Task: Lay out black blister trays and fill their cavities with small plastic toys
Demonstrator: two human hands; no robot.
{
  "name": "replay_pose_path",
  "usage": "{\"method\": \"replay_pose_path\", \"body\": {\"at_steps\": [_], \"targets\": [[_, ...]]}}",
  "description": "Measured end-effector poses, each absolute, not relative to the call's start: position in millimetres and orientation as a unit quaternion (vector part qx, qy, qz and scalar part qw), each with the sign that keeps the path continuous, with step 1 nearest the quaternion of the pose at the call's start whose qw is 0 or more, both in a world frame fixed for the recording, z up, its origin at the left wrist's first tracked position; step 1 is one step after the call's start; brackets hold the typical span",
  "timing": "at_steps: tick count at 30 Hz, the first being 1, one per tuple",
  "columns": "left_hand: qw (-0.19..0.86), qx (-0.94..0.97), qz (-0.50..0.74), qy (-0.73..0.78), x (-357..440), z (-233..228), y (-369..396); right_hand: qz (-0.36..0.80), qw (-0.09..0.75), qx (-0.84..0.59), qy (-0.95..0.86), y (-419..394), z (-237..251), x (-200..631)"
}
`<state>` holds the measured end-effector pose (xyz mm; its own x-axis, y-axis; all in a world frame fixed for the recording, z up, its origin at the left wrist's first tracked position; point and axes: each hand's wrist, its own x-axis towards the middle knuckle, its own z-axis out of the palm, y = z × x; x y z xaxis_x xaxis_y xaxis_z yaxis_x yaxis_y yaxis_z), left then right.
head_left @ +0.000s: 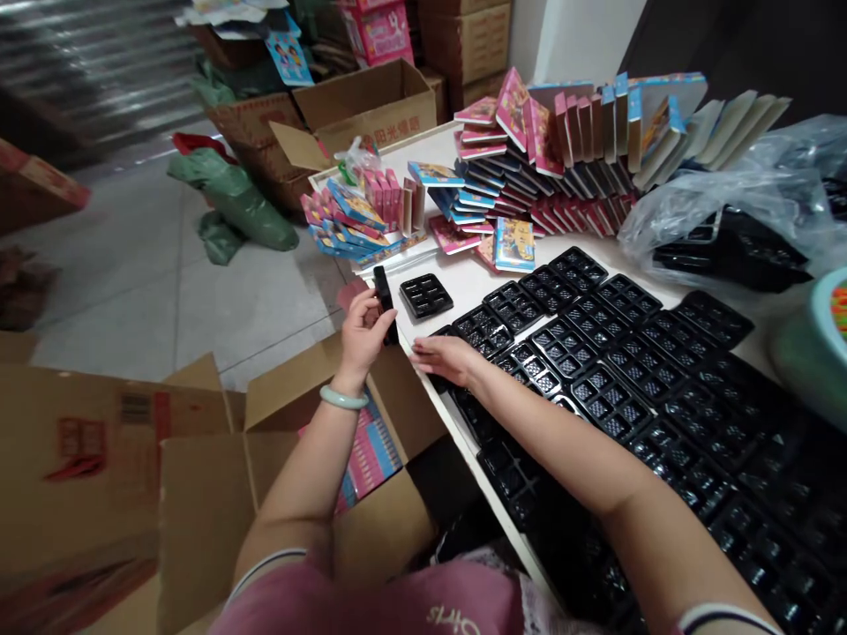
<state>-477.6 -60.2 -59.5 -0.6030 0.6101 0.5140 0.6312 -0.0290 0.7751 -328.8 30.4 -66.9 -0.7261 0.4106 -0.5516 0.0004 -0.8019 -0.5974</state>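
My left hand (pixel 363 333), with a pale green bangle at the wrist, pinches a black plastic tray (pixel 382 291) tilted up on its edge beside the table's edge. A blurred pink patch shows behind that hand, too unclear to name. My right hand (pixel 446 357) is empty, its fingers stretched out flat over the table edge, near the closest black trays. Just beyond both hands, a small stack of black compartment trays (pixel 425 295) lies on the white table (pixel 414 265). Rows of similar black trays (pixel 609 397) spread to the right, partly under my right arm.
Pink and blue boxes (pixel 514 242) are piled at the table's back, with a smaller group (pixel 350 216) at its left corner. A clear plastic bag (pixel 747 194) and a pale green tub (pixel 811 353) stand right. Below left sits an open carton (pixel 291 379) holding pink-and-blue boxes.
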Motion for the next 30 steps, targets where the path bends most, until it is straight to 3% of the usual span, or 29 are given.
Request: {"method": "replay_pose_path", "body": {"at_steps": [2, 5, 7, 16, 23, 30], "targets": [[-0.034, -0.501, -0.521, -0.691, -469, -57, -60, 0.860, 0.142, -0.309, -0.380, 27, -60, -309], [-0.110, -0.570, -0.474, -0.663, -449, -56, -52, 0.768, 0.278, -0.289, -0.500, 41, -46, -287], [-0.135, -0.583, -0.469, -0.650, -437, -57, -43, 0.718, 0.315, -0.298, -0.544, 53, -40, -281], [-0.196, -0.556, -0.476, -0.653, -427, -55, -14, 0.743, 0.312, -0.334, -0.490, 65, -45, -286], [-0.072, -0.510, -0.543, -0.663, -484, -54, 1, 0.786, 0.396, -0.378, -0.286, 90, -70, -305], [-0.102, -0.542, -0.479, -0.683, -518, -79, 48, 0.804, 0.306, -0.453, -0.236, 91, -84, -347]]}}
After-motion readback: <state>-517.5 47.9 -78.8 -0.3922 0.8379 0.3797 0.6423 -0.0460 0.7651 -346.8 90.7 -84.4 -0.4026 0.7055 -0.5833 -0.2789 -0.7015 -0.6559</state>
